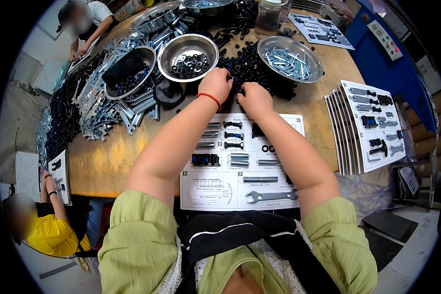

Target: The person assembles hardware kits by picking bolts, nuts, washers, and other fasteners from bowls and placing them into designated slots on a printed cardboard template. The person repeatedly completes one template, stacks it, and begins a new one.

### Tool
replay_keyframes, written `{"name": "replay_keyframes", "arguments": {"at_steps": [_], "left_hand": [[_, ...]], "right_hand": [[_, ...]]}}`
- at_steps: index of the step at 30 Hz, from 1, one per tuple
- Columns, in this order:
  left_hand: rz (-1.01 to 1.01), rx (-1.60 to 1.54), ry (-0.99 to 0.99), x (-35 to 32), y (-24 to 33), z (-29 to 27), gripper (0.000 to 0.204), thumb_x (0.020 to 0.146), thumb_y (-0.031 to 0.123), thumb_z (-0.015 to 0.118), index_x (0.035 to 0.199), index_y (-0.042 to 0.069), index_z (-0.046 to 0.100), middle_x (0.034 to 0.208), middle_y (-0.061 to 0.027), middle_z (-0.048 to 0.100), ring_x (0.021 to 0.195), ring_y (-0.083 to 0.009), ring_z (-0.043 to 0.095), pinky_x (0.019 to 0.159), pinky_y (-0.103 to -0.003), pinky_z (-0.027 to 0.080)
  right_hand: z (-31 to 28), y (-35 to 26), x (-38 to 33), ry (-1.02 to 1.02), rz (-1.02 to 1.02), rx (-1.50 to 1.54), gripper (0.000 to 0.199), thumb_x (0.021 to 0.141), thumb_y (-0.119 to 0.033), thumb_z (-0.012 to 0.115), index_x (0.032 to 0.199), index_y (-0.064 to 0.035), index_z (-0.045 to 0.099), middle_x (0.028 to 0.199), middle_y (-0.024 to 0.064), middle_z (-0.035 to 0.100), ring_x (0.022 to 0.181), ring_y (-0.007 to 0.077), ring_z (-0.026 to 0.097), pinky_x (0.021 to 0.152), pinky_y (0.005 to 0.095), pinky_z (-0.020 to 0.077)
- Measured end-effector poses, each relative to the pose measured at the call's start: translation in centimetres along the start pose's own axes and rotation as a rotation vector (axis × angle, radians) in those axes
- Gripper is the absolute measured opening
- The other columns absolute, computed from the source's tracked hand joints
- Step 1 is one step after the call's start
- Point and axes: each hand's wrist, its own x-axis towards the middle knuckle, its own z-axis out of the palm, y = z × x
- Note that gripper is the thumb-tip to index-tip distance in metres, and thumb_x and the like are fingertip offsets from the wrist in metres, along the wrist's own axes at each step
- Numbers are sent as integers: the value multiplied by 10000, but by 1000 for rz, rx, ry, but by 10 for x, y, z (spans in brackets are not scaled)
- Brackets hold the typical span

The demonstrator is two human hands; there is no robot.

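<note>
My left hand [215, 85], with a red cord at its wrist, reaches to the near edge of a heap of small black ring-like parts [252, 62]. Its fingers are pinched, with a dark bit showing at the tips. Just to its right, my right hand [257, 99] is curled over the same edge; a small dark spot shows at its fingertips. What either hand holds is too small to name. Under my forearms lies a printed sheet [293, 121] with bolts, sleeves, black rings and a wrench [271, 196] laid out in sections. My right forearm hides part of it.
A steel bowl of black rings [189, 65] and another of silver bolts [290, 58] stand beyond my hands. Left are a phone-like black slab [122, 67] on a bowl and heaped wrenches [100, 110]. Filled sheets [372, 125] stack at right. Two people work at left.
</note>
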Motion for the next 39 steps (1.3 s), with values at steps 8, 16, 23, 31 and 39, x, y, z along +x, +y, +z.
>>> {"name": "replay_keyframes", "arguments": {"at_steps": [8, 16, 23, 31, 39], "left_hand": [[6, -100, -311, -46, 3, -10, 240, 795, 180, 709, 996, 47, 715, 930, -148, 673, 860, -311, 658, 793, -389, 531], [14, 4, -126, -27, 9, 2, 200, 839, 161, 643, 1018, 109, 717, 991, -115, 660, 918, -303, 643, 828, -395, 526], [-9, -36, -178, -33, 2, -13, 199, 841, 161, 651, 1019, 109, 725, 981, -112, 673, 904, -291, 655, 816, -382, 529], [-2, -199, -507, -39, 15, -17, 305, 765, 122, 714, 1063, 55, 707, 882, -92, 696, 817, -237, 665, 780, -339, 535], [9, -242, -474, -36, 45, -2, 360, 780, 161, 740, 1112, 37, 683, 921, -111, 688, 844, -253, 661, 785, -357, 534]], "right_hand": [[-35, 21, -20, -319, -72, -11, 246, 804, -206, 677, 1017, -88, 711, 1001, 125, 673, 966, 316, 645, 829, 426, 525], [-10, 2, -12, -252, -65, -62, 207, 825, -192, 652, 1022, -137, 684, 1007, 95, 647, 972, 298, 644, 827, 422, 526], [-32, 21, -15, -203, -2, 71, 215, 807, -171, 674, 1004, -86, 681, 1026, 105, 664, 980, 297, 639, 836, 410, 520], [-52, 57, -25, -400, 27, 159, 272, 827, -164, 673, 1090, -104, 705, 1018, 126, 687, 954, 318, 654, 844, 403, 525], [-42, 72, -8, -20, 73, -108, 306, 821, -230, 696, 1105, -117, 672, 914, 101, 694, 888, 310, 658, 758, 427, 525]]}}
